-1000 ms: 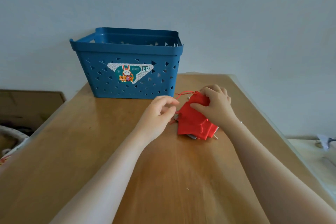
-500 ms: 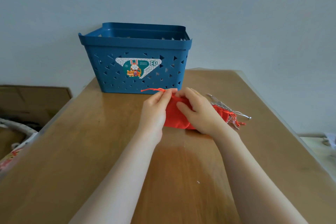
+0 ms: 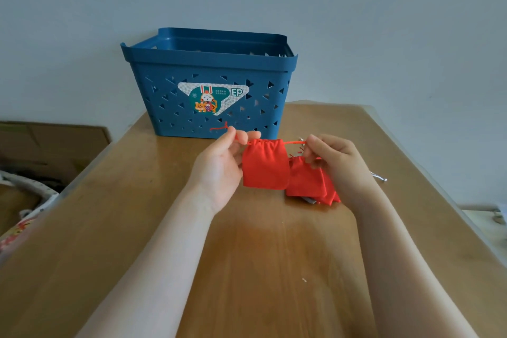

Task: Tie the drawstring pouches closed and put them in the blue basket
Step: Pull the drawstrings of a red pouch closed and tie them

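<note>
Pale wall behind; wooden counter (image 3: 115,228) carrying everything. Blue basket (image 3: 211,96) sitting at the far edge, left of centre, nothing visibly dropped in yet. Since half a second ago one red pouch (image 3: 264,163) has come up off the counter and now hangs between both hands, its mouth gathered into pleats. Left hand (image 3: 219,164) is pinching the left drawstring end (image 3: 219,127) in a clenched grip; right hand (image 3: 333,156) is pinching the opposite cord, grip likewise closed on it. Both cords pulling outward: cinching looks under way, knot not yet made. Remaining red pouches (image 3: 310,181) lying stacked just right of centre, under the right hand, near the right edge.
</note>
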A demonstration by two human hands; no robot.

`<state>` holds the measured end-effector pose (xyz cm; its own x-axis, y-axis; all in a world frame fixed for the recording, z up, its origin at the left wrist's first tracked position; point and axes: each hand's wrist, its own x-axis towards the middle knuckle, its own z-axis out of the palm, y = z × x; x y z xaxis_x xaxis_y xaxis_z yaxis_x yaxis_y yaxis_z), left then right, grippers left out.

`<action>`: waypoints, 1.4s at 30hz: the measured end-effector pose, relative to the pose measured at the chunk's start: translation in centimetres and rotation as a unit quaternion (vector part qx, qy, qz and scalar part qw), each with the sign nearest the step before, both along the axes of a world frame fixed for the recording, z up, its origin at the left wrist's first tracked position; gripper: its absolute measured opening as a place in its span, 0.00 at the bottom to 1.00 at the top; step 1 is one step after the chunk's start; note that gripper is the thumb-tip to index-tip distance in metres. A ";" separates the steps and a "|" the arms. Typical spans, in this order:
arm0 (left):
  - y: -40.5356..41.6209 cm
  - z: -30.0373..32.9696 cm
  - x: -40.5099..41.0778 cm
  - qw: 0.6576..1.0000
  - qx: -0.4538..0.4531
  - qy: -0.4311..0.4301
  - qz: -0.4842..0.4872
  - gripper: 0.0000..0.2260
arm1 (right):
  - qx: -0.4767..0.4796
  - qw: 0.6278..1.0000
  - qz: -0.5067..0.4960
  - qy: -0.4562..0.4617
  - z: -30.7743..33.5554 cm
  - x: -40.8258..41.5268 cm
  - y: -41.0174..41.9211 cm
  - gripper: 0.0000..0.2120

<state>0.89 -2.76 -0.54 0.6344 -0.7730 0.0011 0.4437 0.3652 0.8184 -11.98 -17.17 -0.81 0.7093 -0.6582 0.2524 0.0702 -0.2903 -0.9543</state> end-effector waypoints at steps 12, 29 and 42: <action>-0.3 1.0 -1.8 0.990 -0.100 0.098 -0.007 0.18 | 0.473 0.872 -0.009 -0.128 -2.0 1.8 0.7 0.23; 0.0 1.4 -4.1 0.673 0.361 -0.645 0.000 0.14 | -0.065 0.989 0.136 -0.005 2.0 0.5 3.9 0.17; 0.3 0.9 -2.4 0.870 0.188 -0.452 -0.062 0.21 | -0.264 0.964 0.034 -0.023 1.9 0.2 3.4 0.09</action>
